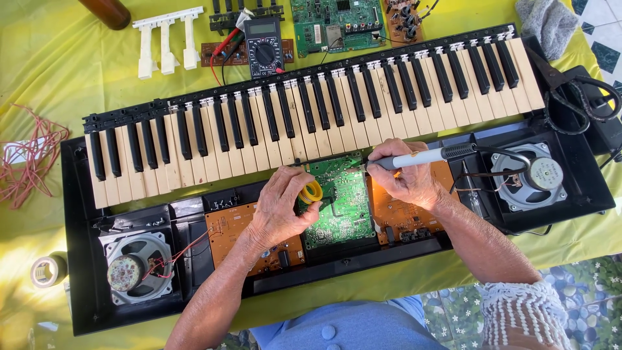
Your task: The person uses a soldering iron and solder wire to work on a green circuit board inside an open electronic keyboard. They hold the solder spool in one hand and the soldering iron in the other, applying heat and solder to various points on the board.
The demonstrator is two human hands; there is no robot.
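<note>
A single head-worn camera looks almost straight down from close above at the opened black electronic keyboard (311, 123) on the yellow-green cloth-covered surface (52, 71), the wearer's forearms entering from the frame's bottom edge.

Grey-handled soldering iron (414, 157) level over green circuit board (340, 201), yellow solder spool (312, 192) beside it.
</note>
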